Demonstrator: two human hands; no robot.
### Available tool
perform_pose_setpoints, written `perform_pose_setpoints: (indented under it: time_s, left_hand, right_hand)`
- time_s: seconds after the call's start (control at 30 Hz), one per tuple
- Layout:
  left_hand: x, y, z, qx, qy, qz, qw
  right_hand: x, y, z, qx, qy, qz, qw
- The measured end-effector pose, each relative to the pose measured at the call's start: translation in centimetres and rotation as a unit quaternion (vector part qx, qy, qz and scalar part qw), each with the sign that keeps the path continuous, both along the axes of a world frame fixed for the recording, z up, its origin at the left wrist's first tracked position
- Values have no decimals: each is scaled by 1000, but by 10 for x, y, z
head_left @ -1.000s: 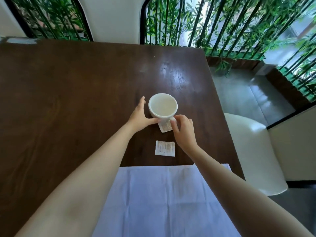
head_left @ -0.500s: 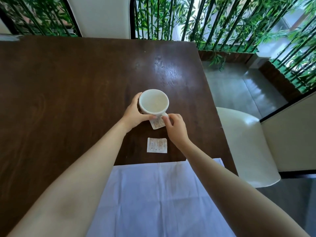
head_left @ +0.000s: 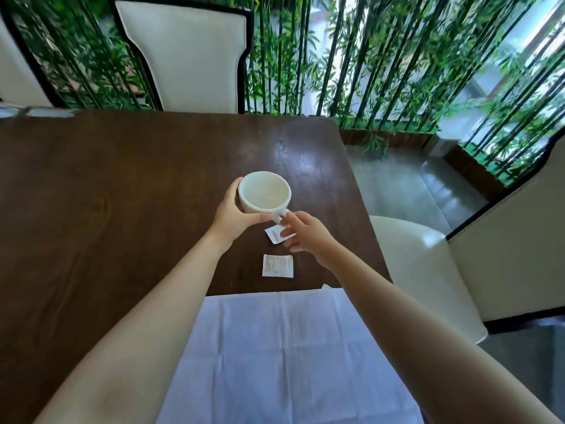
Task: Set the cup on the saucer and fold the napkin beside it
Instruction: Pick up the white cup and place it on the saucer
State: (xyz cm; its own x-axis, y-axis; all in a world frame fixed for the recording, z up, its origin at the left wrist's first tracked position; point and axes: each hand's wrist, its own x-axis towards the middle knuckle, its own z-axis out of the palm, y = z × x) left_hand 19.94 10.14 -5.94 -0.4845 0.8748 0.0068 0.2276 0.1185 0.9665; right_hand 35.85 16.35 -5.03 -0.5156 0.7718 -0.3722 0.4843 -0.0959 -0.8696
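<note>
A white cup (head_left: 264, 191) is lifted a little above the dark wooden table (head_left: 122, 185). My left hand (head_left: 234, 215) grips its body from the left, thumb under the near side. My right hand (head_left: 305, 232) pinches the cup's handle. A pale lilac napkin (head_left: 284, 353) lies spread flat at the table's near edge, between my forearms. No saucer is in view.
Two small white packets lie on the table: one packet (head_left: 275, 234) just under my right hand, another packet (head_left: 277, 265) nearer me. A white chair (head_left: 189, 56) stands at the far side, another white seat (head_left: 425, 270) at the right. Bamboo screens the background.
My left hand has closed round the cup and raised it off the table. My right hand moved from the packet to the handle. The camera tilted up.
</note>
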Motion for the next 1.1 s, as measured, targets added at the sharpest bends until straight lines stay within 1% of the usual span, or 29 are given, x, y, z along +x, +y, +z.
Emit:
perform_pose_setpoints:
  time_s: [0.17,0.3,0.5,0.6,0.73,0.9,1.1]
  left_hand:
    - [8,-21,40,32,-1,1,999]
    - [13,-38,75,52,18,3,998]
    - [17,-63,123,83,-7,4,996]
    - [17,-78,141,107,-6,3,994]
    - [16,-105,163,128,0,2,992]
    - [16,-150,177,136,-16,18,990]
    - [28,-222,180,141,-2,93,986]
  right_hand:
    - [10,-17,41,20,49,-2,999]
    - [14,-36,74,37,80,7,996]
    - [18,-64,120,-8,176,6,984]
    - [19,-76,141,-11,209,17,978]
    - [16,-94,163,11,217,48,975]
    - [11,-120,176,5,236,89,968]
    - [10,-164,173,14,221,158,962]
